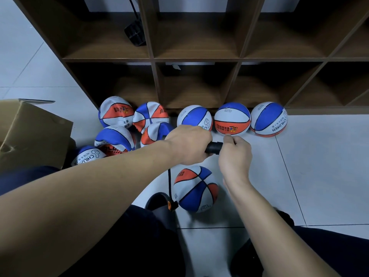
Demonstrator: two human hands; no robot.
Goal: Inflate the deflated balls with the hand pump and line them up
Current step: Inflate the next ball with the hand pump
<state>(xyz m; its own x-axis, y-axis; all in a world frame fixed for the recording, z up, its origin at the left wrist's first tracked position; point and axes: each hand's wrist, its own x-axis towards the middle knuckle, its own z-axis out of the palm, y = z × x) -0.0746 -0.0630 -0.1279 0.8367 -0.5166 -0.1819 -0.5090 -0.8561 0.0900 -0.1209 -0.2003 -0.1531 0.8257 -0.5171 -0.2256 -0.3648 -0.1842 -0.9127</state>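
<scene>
- Balls: three round ones [232,121] line the shelf [199,58] foot; six limp ones [115,113] crowd left by a cardboard box [30,132].
- Your left hand [189,143] grips the pump handle [214,147]; your right hand [235,154], fingers curled, pinches its end.
- One ball [194,188] sits by your feet; open floor [319,176] lies right.
</scene>
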